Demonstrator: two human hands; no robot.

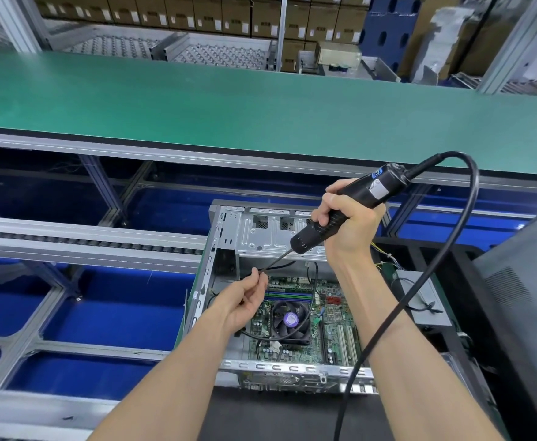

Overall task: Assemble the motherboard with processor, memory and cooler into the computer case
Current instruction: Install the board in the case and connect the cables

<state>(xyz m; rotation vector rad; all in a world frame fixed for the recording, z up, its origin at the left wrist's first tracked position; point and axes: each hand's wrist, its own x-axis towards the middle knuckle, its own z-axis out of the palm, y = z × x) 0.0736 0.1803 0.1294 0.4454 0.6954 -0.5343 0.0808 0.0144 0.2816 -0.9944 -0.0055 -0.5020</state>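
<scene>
Computer case [262, 232]: bare sheet metal, dull grey, stamped and perforated, slotted rim along its near edge. Motherboard [331, 323]: green board, semi-gloss, with small shiny metal parts. Cooler [289, 319]: black plastic fan, matt, with a glossy purple sticker on the hub. Electric screwdriver [353, 206]: black plastic body, slightly glossy, ribbed grip zone, paper-like label near the top; bit [276, 261] is thin dark metal. Its cable [445, 259]: smooth black rubbery sheath with a sheen. Conveyor belt [261, 103]: green, matt, smooth. Frame rails [86, 246]: brushed aluminium look, satin. Far boxes [178, 11]: brown cardboard, matt.
</scene>
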